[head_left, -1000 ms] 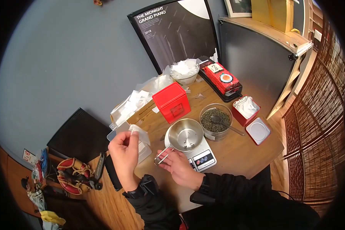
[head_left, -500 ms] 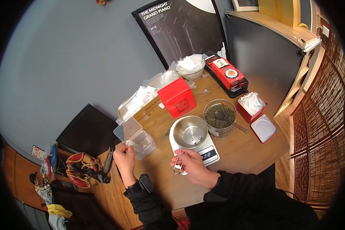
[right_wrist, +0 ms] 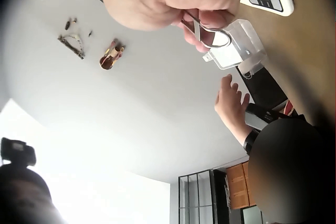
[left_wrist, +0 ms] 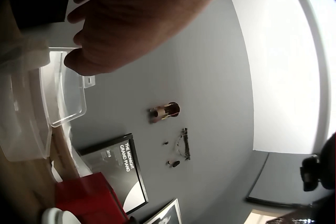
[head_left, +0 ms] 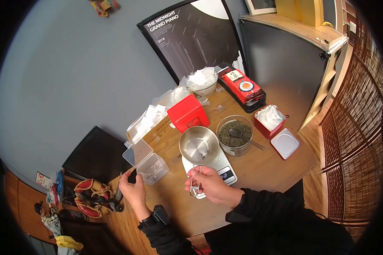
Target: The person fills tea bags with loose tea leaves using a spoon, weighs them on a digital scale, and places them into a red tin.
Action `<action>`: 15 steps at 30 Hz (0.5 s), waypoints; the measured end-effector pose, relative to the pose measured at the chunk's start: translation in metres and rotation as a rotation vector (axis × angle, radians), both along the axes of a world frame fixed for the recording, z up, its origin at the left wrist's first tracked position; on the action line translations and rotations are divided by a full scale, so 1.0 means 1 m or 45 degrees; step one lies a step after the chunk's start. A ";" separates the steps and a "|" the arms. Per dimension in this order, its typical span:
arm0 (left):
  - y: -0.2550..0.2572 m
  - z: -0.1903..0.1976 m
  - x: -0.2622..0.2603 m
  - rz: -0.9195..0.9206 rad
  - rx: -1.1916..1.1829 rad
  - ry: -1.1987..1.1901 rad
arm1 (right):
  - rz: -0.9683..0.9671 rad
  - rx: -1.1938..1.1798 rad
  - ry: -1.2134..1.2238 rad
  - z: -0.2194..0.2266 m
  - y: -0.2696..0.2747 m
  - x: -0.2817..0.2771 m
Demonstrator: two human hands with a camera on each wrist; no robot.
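My right hand (head_left: 212,186) grips the wire handle (head_left: 195,180) of a steel cup (head_left: 199,144) with a few dark bits inside. The cup is over the white scale (head_left: 219,163); whether it touches is unclear. My left hand (head_left: 133,191), fingers parted and holding nothing, is just left of a clear plastic box (head_left: 154,169) with its lid raised. The right wrist view shows a small white pouch (right_wrist: 253,64) at the box's edge, near the left hand (right_wrist: 231,103). A glass bowl of dried leaves (head_left: 235,134) with a spoon stands right of the cup.
Behind the cup is a red tin (head_left: 188,114). Farther back are a bowl of white pouches (head_left: 202,81) and a red package (head_left: 244,87) on a black tray. On the right sit an opened red tin (head_left: 270,121) and its lid (head_left: 285,144).
My left hand has let go of the white pouch at the box and drawn back slightly, its fingers spreading. My right hand still grips the handle; the cup has barely shifted.
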State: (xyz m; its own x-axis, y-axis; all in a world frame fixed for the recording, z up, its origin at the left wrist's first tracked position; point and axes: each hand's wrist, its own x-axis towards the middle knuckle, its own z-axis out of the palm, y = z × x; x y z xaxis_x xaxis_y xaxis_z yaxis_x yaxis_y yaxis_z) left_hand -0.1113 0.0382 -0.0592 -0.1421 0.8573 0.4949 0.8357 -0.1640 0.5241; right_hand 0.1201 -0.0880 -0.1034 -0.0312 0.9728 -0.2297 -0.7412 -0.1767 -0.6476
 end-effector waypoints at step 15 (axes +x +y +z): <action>-0.011 0.018 0.051 -0.238 0.208 0.005 | 0.121 0.549 0.709 0.002 0.000 0.070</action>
